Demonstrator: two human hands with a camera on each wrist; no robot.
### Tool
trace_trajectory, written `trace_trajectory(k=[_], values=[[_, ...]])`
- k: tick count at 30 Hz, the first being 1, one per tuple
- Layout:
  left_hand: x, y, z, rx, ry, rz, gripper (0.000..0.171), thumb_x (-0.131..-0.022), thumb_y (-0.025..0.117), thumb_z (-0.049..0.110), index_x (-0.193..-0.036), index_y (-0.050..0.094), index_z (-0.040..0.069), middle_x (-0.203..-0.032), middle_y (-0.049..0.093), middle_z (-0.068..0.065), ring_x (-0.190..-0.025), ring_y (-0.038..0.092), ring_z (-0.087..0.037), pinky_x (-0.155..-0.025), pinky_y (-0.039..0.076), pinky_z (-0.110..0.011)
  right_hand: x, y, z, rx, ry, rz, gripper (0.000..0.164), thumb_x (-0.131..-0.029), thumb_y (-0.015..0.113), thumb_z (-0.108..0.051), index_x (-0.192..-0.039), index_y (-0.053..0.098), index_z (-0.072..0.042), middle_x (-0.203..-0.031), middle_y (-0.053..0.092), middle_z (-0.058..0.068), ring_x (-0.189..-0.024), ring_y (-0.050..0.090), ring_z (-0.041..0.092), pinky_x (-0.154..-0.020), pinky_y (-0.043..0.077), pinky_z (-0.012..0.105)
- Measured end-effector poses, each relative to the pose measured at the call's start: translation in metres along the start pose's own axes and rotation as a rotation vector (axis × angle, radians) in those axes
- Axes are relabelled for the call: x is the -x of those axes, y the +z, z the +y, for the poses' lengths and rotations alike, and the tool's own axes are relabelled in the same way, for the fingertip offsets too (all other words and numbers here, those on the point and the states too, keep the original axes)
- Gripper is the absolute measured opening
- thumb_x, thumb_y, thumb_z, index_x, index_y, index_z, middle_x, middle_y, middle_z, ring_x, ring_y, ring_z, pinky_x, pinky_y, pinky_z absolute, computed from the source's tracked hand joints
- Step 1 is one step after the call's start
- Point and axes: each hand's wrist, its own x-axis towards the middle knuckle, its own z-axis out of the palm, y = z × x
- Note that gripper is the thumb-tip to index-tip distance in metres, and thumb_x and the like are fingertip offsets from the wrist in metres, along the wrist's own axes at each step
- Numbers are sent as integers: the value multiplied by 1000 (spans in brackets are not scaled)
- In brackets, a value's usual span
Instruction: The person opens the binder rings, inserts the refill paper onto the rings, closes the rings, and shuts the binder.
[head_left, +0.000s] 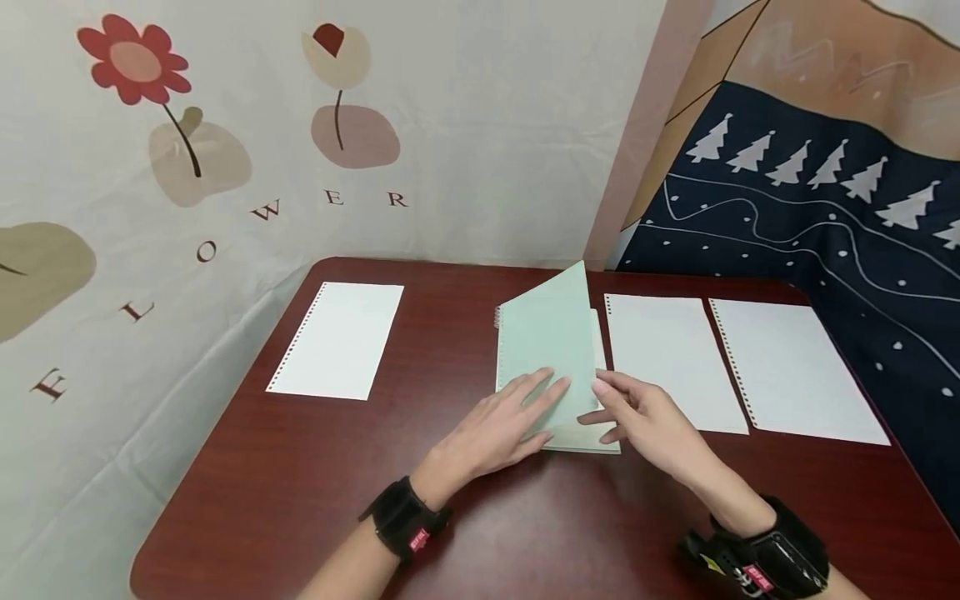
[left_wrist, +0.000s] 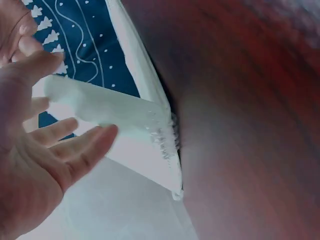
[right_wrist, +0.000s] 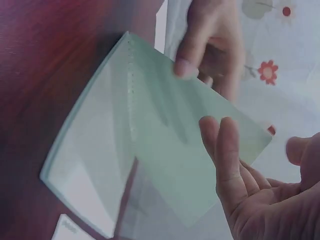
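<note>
Green notebook (head_left: 585, 437) mid-table, cover (head_left: 543, 325) half raised.
Left hand (head_left: 498, 421) rests loosely spread at the cover, no pinch evident; right hand (head_left: 648, 421), fingers extended beside its right edge, grips nothing; the cover looks light, bendy, perhaps slick, best pinched along that edge; far cloth (head_left: 487, 100) reads FLOWER; red wristband tag (head_left: 418, 541) illegible.

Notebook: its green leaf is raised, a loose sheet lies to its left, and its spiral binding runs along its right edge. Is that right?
One error: the notebook's spiral binding runs along its left edge, as the head view shows. The green leaf is raised and a loose sheet lies to its left.
</note>
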Motion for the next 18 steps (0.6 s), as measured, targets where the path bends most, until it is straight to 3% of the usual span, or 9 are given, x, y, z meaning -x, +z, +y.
trace_trajectory(k=[4,8,15,18], values=[[-1,-9,4,83,15,138,71,-95,61,31,-155,25,20,-151,34,-10,-131,42,-25,-81,54,-34,-1,9,-8,28,-108,24,52,-105,43,-34,-146,40,-1,-130,57,21,-91,70,23,-68,56,33],[-1,-21,7,138,24,259,68,-93,64,26,-153,31,20,-150,36,-10,-130,44,-23,-86,52,-33,-4,19,-9,87,-212,12,45,-107,38,-28,-148,41,-8,-133,56,15,-89,70,15,-70,55,30],[8,-37,6,199,-28,355,59,-93,64,20,-148,42,18,-148,39,-8,-130,44,-21,-96,45,-33,-10,34,-12,212,-337,-52,48,-106,42,-25,-152,34,-15,-134,57,7,-84,67,5,-77,53,32],[12,-41,3,189,-47,381,59,-92,65,17,-146,44,18,-147,40,-9,-129,45,-21,-90,49,-33,-12,37,-15,271,-366,-65,51,-105,45,-29,-152,31,-17,-142,49,2,-101,64,7,-88,50,36]])
